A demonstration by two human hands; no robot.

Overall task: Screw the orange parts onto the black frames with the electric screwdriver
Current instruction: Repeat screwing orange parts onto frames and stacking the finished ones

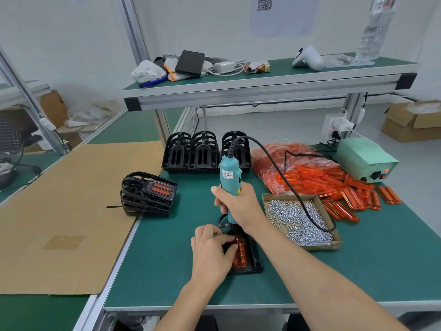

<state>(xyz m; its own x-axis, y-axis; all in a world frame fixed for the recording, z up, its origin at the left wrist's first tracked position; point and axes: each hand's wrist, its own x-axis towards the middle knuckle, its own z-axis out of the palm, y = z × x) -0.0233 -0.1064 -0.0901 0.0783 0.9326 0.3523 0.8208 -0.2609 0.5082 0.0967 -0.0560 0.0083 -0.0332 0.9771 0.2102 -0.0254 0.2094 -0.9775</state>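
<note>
your right hand (235,204) grips the teal electric screwdriver (230,185) around its body and holds it upright, its tip down on the top end of the black frame (253,259) that lies flat on the green table (167,259) in front of you. the bit itself is hidden behind your hands. your left hand (211,249) rests on the left side of that frame, fingers curled, thumb and fingertips pinching at the orange part (241,255) seated in it, right beside the screwdriver tip. the screwdriver's black cable (281,173) loops up from its top and runs right, over the cardboard tray of silver screws (298,218) just beside your right wrist. behind the tray sits a clear bag of orange parts (291,163), with loose orange parts (358,197) spilled on the table to its right. a pale green power box (365,161) stands at the far right. a row of bare black frames (205,151) stands behind the screwdriver, and to the left a stack of frames with orange parts fitted (149,194) rests at the edge of a cardboard sheet (59,211).
</note>
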